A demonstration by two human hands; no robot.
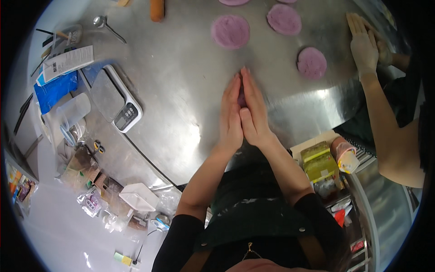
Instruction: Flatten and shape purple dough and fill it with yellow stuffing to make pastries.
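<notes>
My left hand (231,119) and my right hand (254,106) are pressed together, palm toward palm, above the metal table (176,90). Between them a piece of purple dough (241,97) shows as a narrow strip; the rest of it is hidden by my fingers. Beyond my fingertips lie flat round purple dough discs: one (231,31) straight ahead, another (284,19) to its right, and a smaller one (312,63) nearer on the right. More discs are cut off by the top edge.
Left of my hands sits a digital scale (116,99), with a clear plastic cup (74,110) and a blue packet (56,92) further left. A wooden rolling pin (157,11) lies at the far side. On the right, a co-worker's gloved hands (364,52) are held together over the table.
</notes>
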